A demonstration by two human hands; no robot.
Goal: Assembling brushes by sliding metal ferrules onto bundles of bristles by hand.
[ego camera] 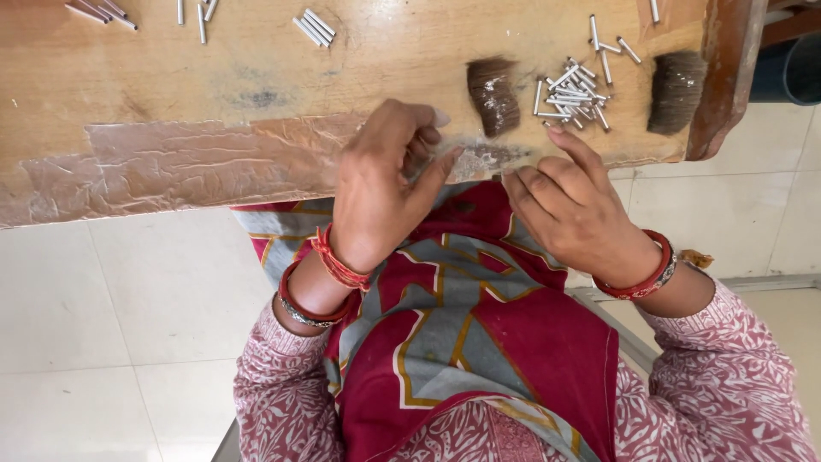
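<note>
left hand (376, 184) has its fingers curled in with the thumb pressed toward them, a pinching grip at the near edge of the wooden worktop (171, 77), but whatever's in it is too small to make out. right hand (573, 210) is looser, fingers half open, index tip reaching up to touch the pile of small metal tubes (571, 94). a tuft of dark bristles (493, 96) lies just left of that pile, another bristle tuft (676, 91) sits to its right. more loose tubes (315, 26) are scattered along the far side.
</note>
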